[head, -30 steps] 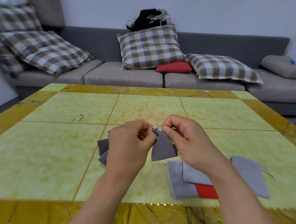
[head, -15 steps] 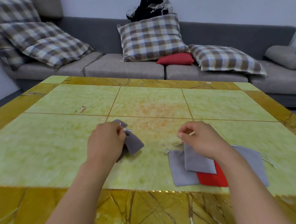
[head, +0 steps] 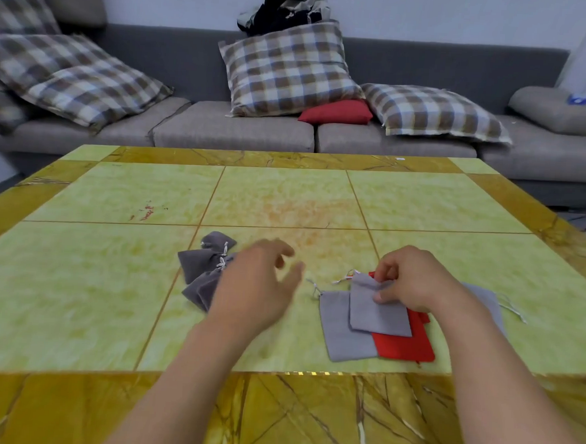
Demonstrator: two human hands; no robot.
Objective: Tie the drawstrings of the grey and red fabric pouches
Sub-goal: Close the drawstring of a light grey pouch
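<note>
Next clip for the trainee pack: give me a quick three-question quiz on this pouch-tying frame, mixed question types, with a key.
1. True or false: the left hand is holding a pouch.
2. Multiple choice: the right hand pinches the top of which pouch?
A. the red pouch
B. the light grey pouch on top of the stack
C. one of the tied dark grey pouches
3. Fill in: the flat, untied pouches lie on the person's ____ side of the table.

Key:
1. False; its fingers are spread and it holds nothing.
2. B.
3. Right; the cinched dark grey ones lie to the left.
</note>
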